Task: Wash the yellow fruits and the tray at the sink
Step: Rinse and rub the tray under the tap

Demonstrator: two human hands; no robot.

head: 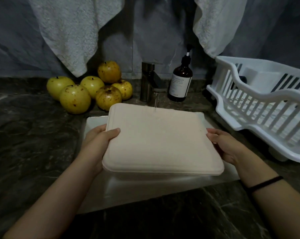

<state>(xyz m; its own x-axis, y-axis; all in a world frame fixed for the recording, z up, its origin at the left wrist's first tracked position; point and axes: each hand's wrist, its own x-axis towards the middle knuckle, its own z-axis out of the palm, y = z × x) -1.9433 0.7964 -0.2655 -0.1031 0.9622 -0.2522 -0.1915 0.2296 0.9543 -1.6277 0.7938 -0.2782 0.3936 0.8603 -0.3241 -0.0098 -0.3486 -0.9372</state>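
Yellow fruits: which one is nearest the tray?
The browned front-right fruit, just beyond the far-left corner of the tray; the other five sit farther left or behind.

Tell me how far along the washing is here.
Done: nothing plainly finished; the metal tap runs. In hand: the left hand and right hand hold the cream rectangular tray over the white sink, water striking its far edge. Left: six yellow spotted fruits sit piled on the dark counter; whether they are rinsed is not visible.

It was a home kitchen: a sink (97, 187) with running tap (148, 80), soap bottle (180, 83), dish rack (259, 107) and hanging towels (68, 31).
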